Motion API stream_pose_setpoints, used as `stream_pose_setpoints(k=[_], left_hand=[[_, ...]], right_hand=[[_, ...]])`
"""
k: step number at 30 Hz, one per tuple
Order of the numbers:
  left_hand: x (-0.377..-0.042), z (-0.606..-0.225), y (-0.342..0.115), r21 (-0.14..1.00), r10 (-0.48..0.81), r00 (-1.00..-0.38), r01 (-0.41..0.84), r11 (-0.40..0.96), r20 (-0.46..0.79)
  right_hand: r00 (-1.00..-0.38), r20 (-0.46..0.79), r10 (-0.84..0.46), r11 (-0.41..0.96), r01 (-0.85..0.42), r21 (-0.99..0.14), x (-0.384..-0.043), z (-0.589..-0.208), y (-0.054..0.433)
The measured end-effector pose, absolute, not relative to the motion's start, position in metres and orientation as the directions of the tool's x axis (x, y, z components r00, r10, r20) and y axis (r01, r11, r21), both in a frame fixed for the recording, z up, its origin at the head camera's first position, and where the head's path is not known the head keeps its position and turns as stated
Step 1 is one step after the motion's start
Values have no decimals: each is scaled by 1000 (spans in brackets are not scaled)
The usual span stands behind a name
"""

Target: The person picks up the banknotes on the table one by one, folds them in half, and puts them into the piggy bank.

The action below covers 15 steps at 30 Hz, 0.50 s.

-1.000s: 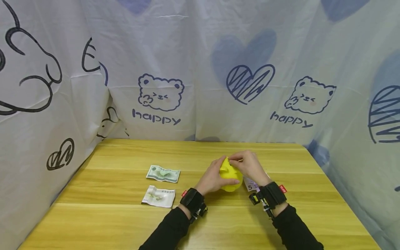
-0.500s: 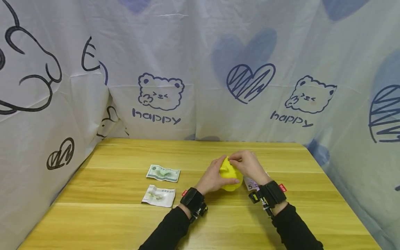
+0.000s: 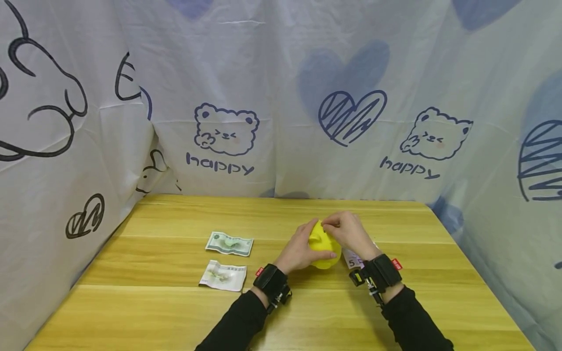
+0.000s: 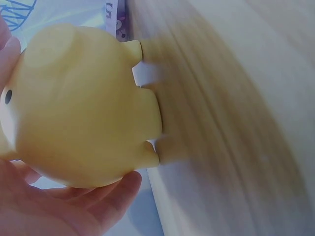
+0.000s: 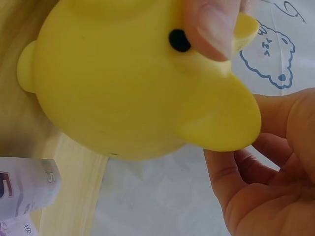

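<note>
A yellow piggy bank (image 3: pixel 324 248) stands on the table, its feet showing in the left wrist view. My left hand (image 3: pixel 298 249) grips it from the left, thumb across its near side. At its top, my right hand (image 3: pixel 351 235) has thumb and fingers curled close together. In the right wrist view the pig's ear (image 5: pixel 224 118) covers my right fingertips, so whatever may be between them is hidden. Another fingertip (image 5: pixel 214 29) lies beside the pig's black eye (image 5: pixel 179 40). Purple banknotes marked 5 (image 3: pixel 352 258) lie under my right wrist, partly covered.
Left of the hands, a green banknote (image 3: pixel 229 243) and a pale crumpled banknote (image 3: pixel 223 276) lie apart on the wooden table (image 3: pixel 153 312). A white cloth (image 3: pixel 281 97) printed with bears and hearts encloses the back and sides.
</note>
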State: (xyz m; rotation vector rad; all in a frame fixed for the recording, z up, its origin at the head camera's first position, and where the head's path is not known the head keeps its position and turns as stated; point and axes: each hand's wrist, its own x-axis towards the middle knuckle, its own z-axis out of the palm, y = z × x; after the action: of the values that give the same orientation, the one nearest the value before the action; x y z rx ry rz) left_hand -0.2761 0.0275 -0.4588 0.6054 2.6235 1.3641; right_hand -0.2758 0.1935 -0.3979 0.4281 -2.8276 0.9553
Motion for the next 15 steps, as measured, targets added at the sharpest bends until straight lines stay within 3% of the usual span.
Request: stream_pose_setpoints(k=[15], left_hand=[[-276,-459,27,810,402,-912,295,507,81]], right_hand=[[-961,183,-206,776,-274,-568,-276,-396,192]])
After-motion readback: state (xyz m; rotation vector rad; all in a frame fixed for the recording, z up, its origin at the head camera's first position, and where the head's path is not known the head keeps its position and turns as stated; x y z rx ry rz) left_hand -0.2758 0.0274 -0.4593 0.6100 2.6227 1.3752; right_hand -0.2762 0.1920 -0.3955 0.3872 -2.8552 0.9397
